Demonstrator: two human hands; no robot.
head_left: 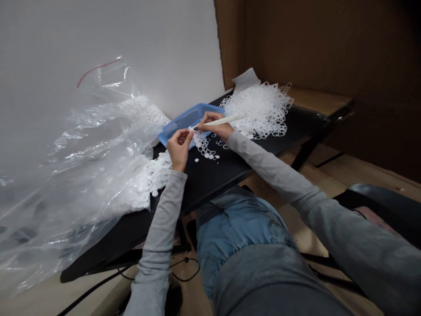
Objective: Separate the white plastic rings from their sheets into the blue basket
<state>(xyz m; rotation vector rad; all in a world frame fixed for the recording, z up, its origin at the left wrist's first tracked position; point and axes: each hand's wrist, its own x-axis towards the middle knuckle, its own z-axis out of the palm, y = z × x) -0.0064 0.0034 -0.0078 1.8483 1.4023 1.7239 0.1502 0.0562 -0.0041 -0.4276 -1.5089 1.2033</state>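
Left hand (178, 147) has its thumb and forefinger pinched together on what looks like a small white piece (190, 130), though its exact shape is too small to tell. Just beside it, the right hand (215, 125) grips a long, slim, off-white pen-like tool (226, 119), its working end pointing at that pinch and its tail angled out past the wrist. To do this well, I would keep the left pinch steady, hold the tool close to its tip, and let small finger movements do the guiding rather than the whole arm.

Directly below and between the hands lies a loose cluster of thin white rings and discs (204, 144); whether it joins the held piece I cannot tell. Under both hands is the black table (213, 177), with a single white disc (196, 160) near the left hand. Just behind the fingers sits a blue perforated plastic basket (182, 123). Left of the left hand, small white discs (159, 171) spill from a large clear plastic bag (88, 131). Beyond the right hand spreads a heap of thin white oval rings (259, 107); it is best left undisturbed by the sleeve
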